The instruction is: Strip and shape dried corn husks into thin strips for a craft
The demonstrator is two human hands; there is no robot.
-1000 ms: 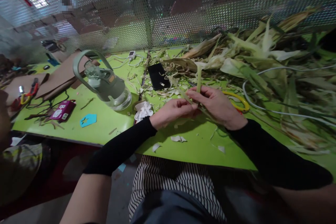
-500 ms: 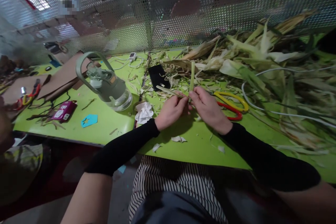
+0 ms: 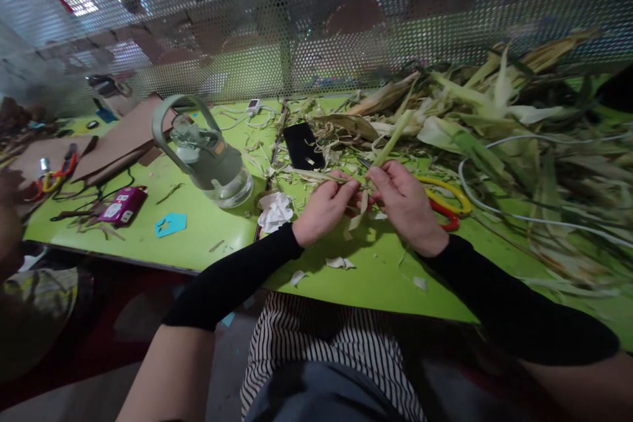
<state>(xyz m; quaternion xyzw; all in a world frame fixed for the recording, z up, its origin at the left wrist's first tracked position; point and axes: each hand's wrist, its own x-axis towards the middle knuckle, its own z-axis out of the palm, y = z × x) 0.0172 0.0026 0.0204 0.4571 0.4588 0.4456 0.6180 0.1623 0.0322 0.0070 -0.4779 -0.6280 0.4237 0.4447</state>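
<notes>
Over the green table, my left hand (image 3: 327, 206) is closed on a corn husk piece whose thin pale end (image 3: 311, 175) sticks out to the left. Close beside it, my right hand (image 3: 406, 208) pinches a green corn husk strip (image 3: 394, 138) that slants up and to the right. A paler end of husk (image 3: 359, 219) hangs down between the two hands. The fingertips nearly meet, and they hide how the husk pieces join. Scissors with yellow and red handles (image 3: 452, 194) lie just right of my right hand, partly hidden by it.
A heap of corn husks (image 3: 494, 105) and a white cable (image 3: 539, 214) lie at the right. A black phone (image 3: 302, 145) rests behind my hands. To the left are crumpled tissue (image 3: 275, 211), a green water bottle (image 3: 217, 168), a purple box (image 3: 122, 206) and a person's arm at the edge.
My right hand has shifted slightly right, and its husk strip has tilted from upright to the right. A pale husk end now hangs between my hands. My left hand has barely moved.
</notes>
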